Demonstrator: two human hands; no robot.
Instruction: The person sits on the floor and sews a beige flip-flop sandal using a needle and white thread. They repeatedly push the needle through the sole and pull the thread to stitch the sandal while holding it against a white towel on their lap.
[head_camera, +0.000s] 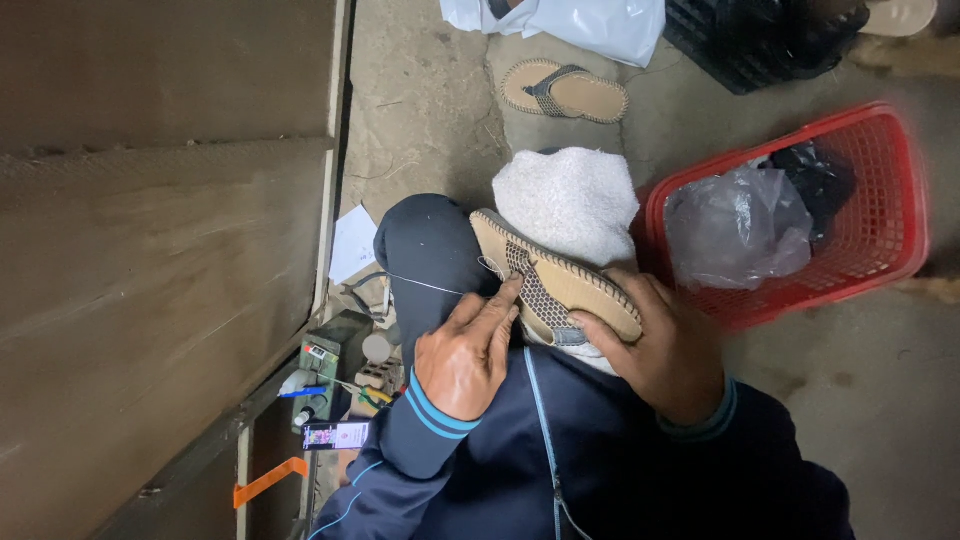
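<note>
Your right hand (668, 352) grips the tan sandal (553, 285) from its far side, fingers curled over the edge, holding it on a white towel (572, 200) across your knee. Your left hand (468, 350) pinches a thread (425, 284) at the woven strap, palm down. Beyond sit a red basket (880, 190) holding a clear plastic bag (735, 225), then a second sandal (565, 90).
</note>
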